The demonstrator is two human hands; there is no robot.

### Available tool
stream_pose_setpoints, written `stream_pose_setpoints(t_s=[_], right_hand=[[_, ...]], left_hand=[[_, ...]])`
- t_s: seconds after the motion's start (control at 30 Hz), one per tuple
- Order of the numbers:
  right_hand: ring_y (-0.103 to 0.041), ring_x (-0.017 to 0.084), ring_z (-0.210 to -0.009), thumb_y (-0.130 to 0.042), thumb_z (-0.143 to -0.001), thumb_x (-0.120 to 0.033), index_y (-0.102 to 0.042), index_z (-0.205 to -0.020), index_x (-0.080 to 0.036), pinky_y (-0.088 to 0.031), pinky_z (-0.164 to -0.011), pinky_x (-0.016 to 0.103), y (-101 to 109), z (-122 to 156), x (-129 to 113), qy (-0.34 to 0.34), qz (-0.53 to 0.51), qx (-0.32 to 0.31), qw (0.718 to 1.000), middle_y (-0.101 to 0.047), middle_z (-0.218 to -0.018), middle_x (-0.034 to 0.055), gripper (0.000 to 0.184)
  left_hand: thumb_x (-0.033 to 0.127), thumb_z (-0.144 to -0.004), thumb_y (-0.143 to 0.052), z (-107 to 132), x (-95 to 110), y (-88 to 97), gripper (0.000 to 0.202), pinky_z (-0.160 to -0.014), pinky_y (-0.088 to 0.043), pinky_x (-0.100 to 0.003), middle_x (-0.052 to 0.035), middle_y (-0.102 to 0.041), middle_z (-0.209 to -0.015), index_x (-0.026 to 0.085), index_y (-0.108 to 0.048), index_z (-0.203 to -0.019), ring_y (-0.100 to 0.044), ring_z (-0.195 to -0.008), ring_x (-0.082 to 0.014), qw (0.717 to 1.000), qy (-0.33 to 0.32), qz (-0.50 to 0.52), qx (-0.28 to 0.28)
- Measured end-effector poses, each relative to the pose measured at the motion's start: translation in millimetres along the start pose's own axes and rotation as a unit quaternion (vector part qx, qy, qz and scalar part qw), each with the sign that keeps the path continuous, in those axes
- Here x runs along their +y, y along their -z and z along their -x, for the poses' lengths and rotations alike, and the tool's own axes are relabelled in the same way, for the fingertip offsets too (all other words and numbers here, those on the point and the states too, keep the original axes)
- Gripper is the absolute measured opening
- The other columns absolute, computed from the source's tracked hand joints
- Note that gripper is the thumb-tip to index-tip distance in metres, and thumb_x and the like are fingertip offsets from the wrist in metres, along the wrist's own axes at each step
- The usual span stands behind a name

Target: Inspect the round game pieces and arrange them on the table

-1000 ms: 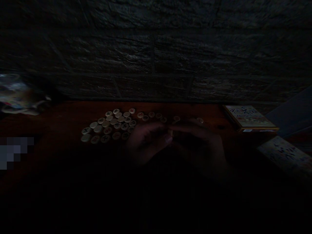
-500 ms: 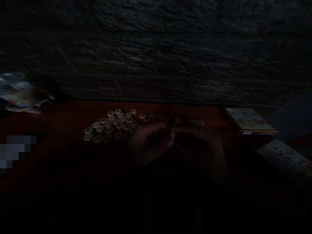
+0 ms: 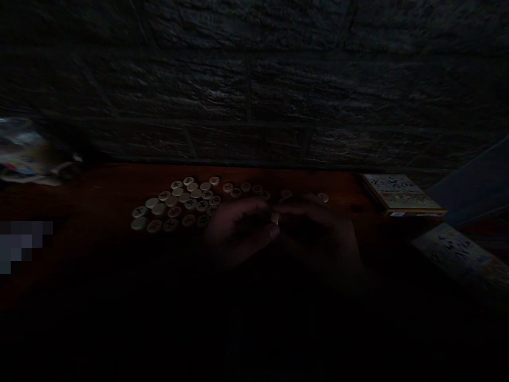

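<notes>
In the dim head view, my left hand and my right hand meet above the near part of the table. Between their fingertips is a small pale Chinese chess piece, seen edge-on. Both hands are closed in a pinch on it; the right fingers are mostly lost in shadow. Round wooden Chinese chess pieces lie in a cluster left of my left hand, some showing red or black characters, others blank sides. Several more pieces are spread behind my hands.
The brown wooden table runs up to a dark stone-block wall. A flat printed box sits at the back right, with its lid or another printed panel nearer. At far left is a shiny plastic-wrapped item.
The whole view has shifted slightly, so everything appears a little further left. My hands still hold the piece, which shows a somewhat wider pale side now.
</notes>
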State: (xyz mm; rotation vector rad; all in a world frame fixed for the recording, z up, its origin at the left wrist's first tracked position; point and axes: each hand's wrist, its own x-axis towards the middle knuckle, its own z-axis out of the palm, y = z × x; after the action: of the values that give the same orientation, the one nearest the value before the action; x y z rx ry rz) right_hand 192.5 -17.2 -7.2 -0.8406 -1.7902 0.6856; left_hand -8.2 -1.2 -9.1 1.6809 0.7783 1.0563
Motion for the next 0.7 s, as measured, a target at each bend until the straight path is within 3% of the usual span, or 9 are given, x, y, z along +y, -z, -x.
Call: stream_pose_setpoints(t_s=[0.13,0.7], right_hand=[[-0.071,0.021,-0.103,-0.078,-0.086,-0.014,-0.075,-0.114,-0.029,-0.059,-0.089,0.038,-1.2,-0.2,-0.6,0.001,-0.016,0.004,1.0,-0.073,-0.109,0.0039,0.032],[-0.071,0.021,-0.102,-0.079,-0.086,-0.015,-0.075,-0.116,-0.029,-0.059,-0.09,0.038,0.5,-0.5,-1.2,0.013,0.003,0.004,1.0,-0.074,-0.11,0.0042,0.033]], left_hand=[[0.036,-0.095,-0.07,-0.6,-2.9,-0.7,0.019,-0.084,-0.057,-0.031,-0.0053,-0.077,-0.1,0.02,-0.073,-0.103,-0.073,-0.095,-0.0208,1.0,-0.003,0.004,-0.008],[0.037,-0.091,-0.074,1.4,0.8,-2.3,0.023,-0.078,-0.058,-0.03,-0.0063,-0.078,-0.098,0.018,-0.071,-0.103,-0.074,-0.09,-0.0213,1.0,0.007,0.017,0.011]])
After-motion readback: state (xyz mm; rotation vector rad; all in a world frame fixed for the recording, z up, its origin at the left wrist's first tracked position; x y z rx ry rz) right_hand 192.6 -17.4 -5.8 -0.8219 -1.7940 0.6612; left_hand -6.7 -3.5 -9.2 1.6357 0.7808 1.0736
